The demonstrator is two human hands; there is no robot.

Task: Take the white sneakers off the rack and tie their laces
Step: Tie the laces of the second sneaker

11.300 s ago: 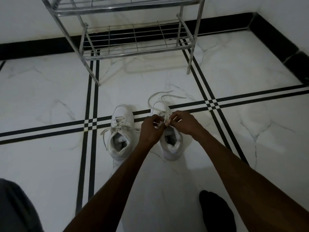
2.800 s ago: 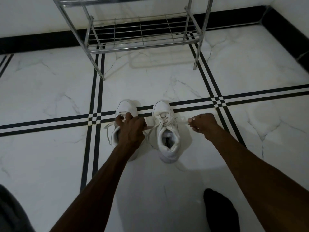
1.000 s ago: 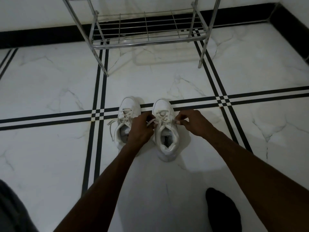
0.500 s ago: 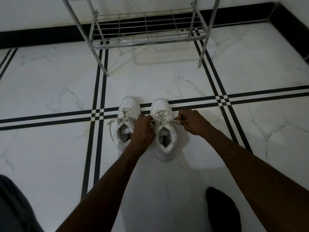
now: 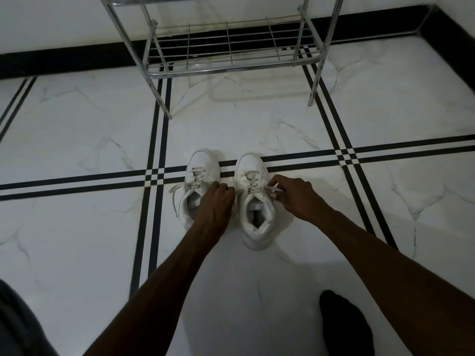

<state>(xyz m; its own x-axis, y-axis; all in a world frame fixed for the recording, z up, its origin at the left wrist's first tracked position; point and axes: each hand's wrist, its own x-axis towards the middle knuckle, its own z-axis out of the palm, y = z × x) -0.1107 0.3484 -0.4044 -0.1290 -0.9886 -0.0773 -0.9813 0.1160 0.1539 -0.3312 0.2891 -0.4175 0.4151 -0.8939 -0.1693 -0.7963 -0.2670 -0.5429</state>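
Observation:
Two white sneakers stand side by side on the marble floor, toes pointing away from me. The right sneaker [image 5: 254,201] sits between my hands. My right hand [image 5: 293,196] pinches a lace end at that shoe's right side. My left hand [image 5: 216,204] is closed between the two shoes, over the right edge of the left sneaker [image 5: 198,181]; its fingertips and the lace in them are hidden. The left sneaker's laces [image 5: 177,194] hang loose down its left side.
A chrome wire shoe rack [image 5: 226,47] stands against the wall beyond the sneakers, its bottom shelf bare. A dark-socked foot [image 5: 344,327] rests at the lower right, and dark clothing [image 5: 18,327] fills the lower left corner. Black skirting runs along the walls.
Over the last second both hands drew outward from the right sneaker's tongue, pulling its laces tight. Much earlier they worked together above the same shoe with long loose laces.

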